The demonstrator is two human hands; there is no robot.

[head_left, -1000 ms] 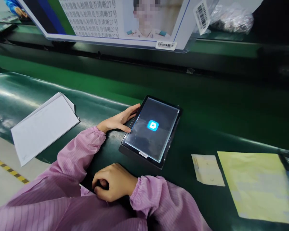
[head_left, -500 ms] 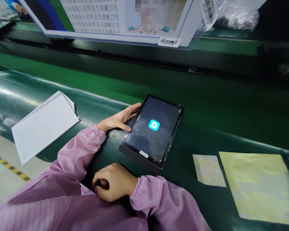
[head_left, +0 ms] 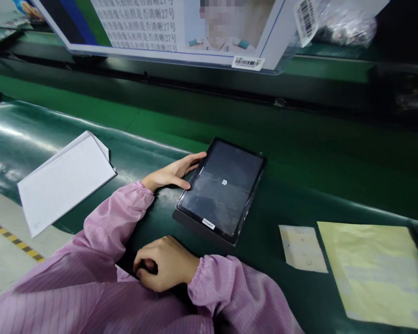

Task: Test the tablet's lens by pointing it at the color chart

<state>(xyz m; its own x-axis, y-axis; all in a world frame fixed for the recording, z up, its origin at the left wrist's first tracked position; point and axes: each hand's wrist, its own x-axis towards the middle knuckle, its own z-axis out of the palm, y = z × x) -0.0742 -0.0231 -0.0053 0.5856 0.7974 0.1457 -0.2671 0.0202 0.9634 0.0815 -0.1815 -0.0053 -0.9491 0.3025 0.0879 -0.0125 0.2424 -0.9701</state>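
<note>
A black tablet (head_left: 223, 188) lies on the dark green belt (head_left: 292, 185), its dark screen showing one tiny pale icon. Its lower edge rests on a dark cover, and a white label sits near that edge. My left hand (head_left: 170, 172) lies flat against the tablet's left edge, with its fingers apart and touching the frame. My right hand (head_left: 165, 264) rests curled on the belt just below, nearest the tablet's lower left corner. It holds nothing that I can see. Both pink striped sleeves have gathered cuffs.
A white paper packet (head_left: 66, 181) lies at the belt's left. A small cream slip (head_left: 302, 248) and a pale yellow sheet (head_left: 374, 273) lie to the right. A printed poster (head_left: 167, 28) and a plastic bag (head_left: 346, 23) are above; striped floor tape (head_left: 14, 241) runs below left.
The large blue icon on the tablet screen has shrunk to a tiny pale one, and the screen has gone darker. Both hands have stayed where they were.
</note>
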